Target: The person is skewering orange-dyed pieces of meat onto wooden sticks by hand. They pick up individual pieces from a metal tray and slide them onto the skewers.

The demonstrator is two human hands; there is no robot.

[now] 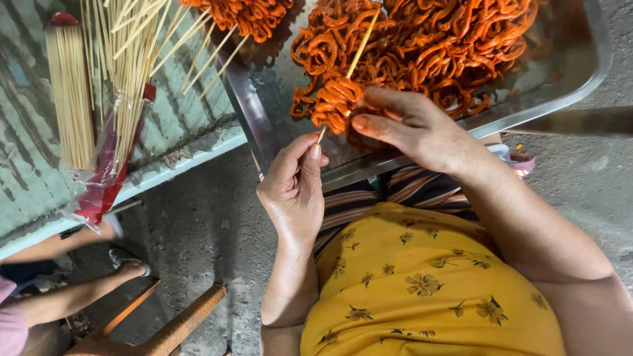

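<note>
- Head view: the left hand (pixel 295 191) pinches the lower tip of 1 bamboo skewer (pixel 361 47) between thumb and forefinger, the other fingers curled in.
- The skewer's long axis runs up and to the right from that pinch, away from the body, with its far end over the heaped strips.
- The right hand (pixel 412 125) is closed on the bunch of orange strips (pixel 335 100) threaded on the skewer, thumb stretched along its lower side, fingers wrapped over the top.
- The bunch sits just above the left hand's pinch, touching the right fingertips; the right hand is the nearer of the 2 to it.
- Both hands work at the near rim of the metal tray (pixel 245 105), which holds the loose pile of orange strips (pixel 448 46) directly behind the bunch.
- To the left, well apart, spare skewers lie on a pale table (pixel 178 125): a tight bundle (pixel 69 92) and a fanned-out bunch in a clear and red plastic sleeve (pixel 109 171).
- Open room lies below and left of the hands, over bare concrete floor (pixel 204 224); the tray rim bounds movement upward.
- Another person's foot in a sandal (pixel 128 264) shows at lower left, apart from the hands.
</note>
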